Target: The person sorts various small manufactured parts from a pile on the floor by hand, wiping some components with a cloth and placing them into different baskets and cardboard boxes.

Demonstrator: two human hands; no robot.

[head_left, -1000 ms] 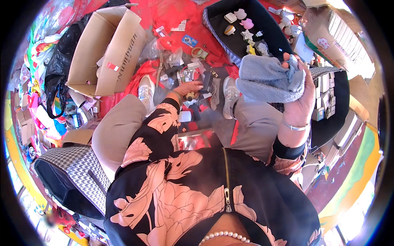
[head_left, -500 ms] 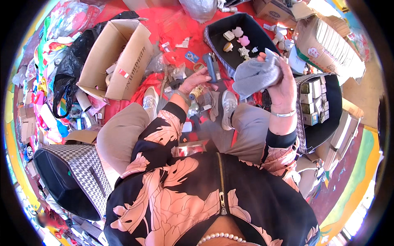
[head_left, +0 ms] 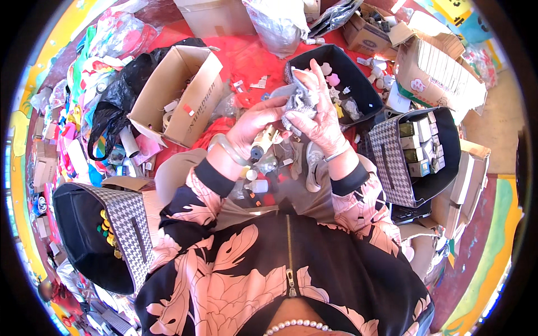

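A crumpled piece of grey, soft-looking cloth [head_left: 302, 102] is held up between my hands over the littered floor. My right hand [head_left: 324, 120] grips it with the thumb in front and some fingers raised behind. From the other side my left hand [head_left: 246, 126] pinches its left edge, fingers pressed together. Folds hide what kind of cloth article it is. Just below my left hand's fingers lies a cream cylindrical object [head_left: 264, 141] with a dark end; whether the hand touches it I cannot tell. Behind the cloth stands a black-lined bin [head_left: 367, 89] with small pale and pink pieces.
A tall open cardboard box [head_left: 193, 109] stands to the left. At right, a houndstooth bin [head_left: 388, 159] holds several small boxes. Another houndstooth bin [head_left: 130, 218] lies tilted at near left. A plastic bag [head_left: 277, 25] and a carton of stacked white pieces [head_left: 434, 75] are farther off.
My left hand has left the dark grey object on the floor and now grips the cloth. My right hand has brought the cloth leftward to it, crumpling it. The view has shifted slightly.
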